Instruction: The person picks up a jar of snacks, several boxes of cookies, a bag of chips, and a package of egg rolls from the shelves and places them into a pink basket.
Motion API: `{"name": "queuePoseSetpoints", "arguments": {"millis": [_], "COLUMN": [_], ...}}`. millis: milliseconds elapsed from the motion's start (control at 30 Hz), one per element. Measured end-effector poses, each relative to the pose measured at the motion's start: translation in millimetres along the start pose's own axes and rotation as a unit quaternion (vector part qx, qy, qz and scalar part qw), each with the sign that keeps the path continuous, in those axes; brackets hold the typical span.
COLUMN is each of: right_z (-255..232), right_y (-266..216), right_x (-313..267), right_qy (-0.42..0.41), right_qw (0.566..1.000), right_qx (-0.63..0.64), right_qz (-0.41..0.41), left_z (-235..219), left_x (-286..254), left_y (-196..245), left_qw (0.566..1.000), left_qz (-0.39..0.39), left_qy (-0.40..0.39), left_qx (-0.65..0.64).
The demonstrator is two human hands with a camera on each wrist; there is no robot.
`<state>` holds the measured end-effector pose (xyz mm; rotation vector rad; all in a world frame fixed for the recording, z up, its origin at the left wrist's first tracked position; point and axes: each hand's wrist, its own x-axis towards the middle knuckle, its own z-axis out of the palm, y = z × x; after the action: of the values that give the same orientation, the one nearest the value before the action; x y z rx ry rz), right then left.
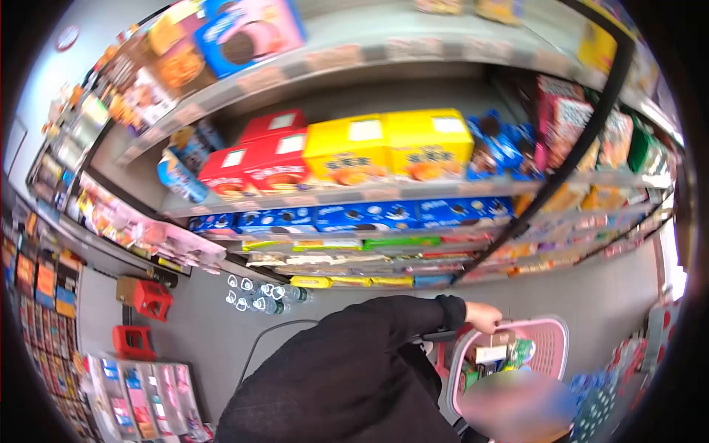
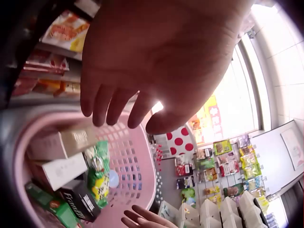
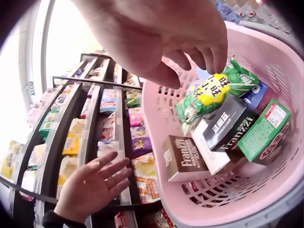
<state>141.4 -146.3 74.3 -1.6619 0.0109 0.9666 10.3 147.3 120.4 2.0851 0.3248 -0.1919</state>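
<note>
My left hand (image 1: pixel 484 317) (image 2: pixel 152 61) is over the shelf-side rim of a pink basket (image 1: pixel 559 341); whether it touches the rim is unclear. The right wrist view shows that left hand (image 3: pixel 92 186) palm up, fingers spread, holding nothing. My right hand (image 3: pixel 161 38) hangs above the basket's other side, fingers loosely bent and empty; the head view does not show it. Inside the basket (image 3: pixel 151 114) lie a green snack bag (image 3: pixel 209 97), a brown box (image 3: pixel 186 160), a black box (image 3: pixel 227 124), a green box (image 3: pixel 266 132) and a white box (image 3: pixel 203 142).
Shelves hold red boxes (image 1: pixel 277 164), yellow boxes (image 1: pixel 430 148) and blue boxes (image 1: pixel 365 215). Bottled water (image 1: pixel 266 297) and red stools (image 1: pixel 151 301) stand on the floor. A black bar (image 1: pixel 572 177) crosses before the shelves. Hanging snack bags (image 2: pixel 228 164) are beyond the basket.
</note>
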Motion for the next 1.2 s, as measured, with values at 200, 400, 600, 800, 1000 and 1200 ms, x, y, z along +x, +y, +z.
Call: {"name": "queuePoseSetpoints", "arguments": {"millis": [200, 400, 600, 800, 1000, 1200], "right_z": [155.4, 334.4, 454.0, 556.6, 630.7, 658.8], "right_y": [-63.8, -88.8, -106.7, -92.0, -67.7, -52.8], "right_x": [-63.7, -171.4, -311.2, -389.2, -412.3, -410.5], "right_qy": [-0.201, -0.451, -0.627, -0.601, -0.51, -0.491], "right_qw": [0.968, 0.83, 0.636, 0.544, 0.604, 0.642], "right_qx": [-0.069, -0.194, -0.277, -0.214, -0.134, -0.109], "right_qz": [-0.132, -0.265, -0.355, -0.545, -0.598, -0.578], "left_z": [-67.5, -96.9, -109.6, -129.3, -153.7, -166.2], "left_x": [-222.2, -448.9, -620.3, -672.1, -692.7, -685.7], "left_y": [-31.3, -17.7, 22.5, 4.7, -34.1, -38.8], "left_qw": [0.991, 0.98, 0.869, 0.556, 0.597, 0.66], "left_qz": [-0.076, -0.123, -0.034, -0.038, -0.152, -0.063], "left_qy": [0.08, 0.157, 0.481, 0.83, 0.779, 0.746], "left_qx": [0.071, -0.014, -0.111, 0.012, 0.117, 0.06]}}
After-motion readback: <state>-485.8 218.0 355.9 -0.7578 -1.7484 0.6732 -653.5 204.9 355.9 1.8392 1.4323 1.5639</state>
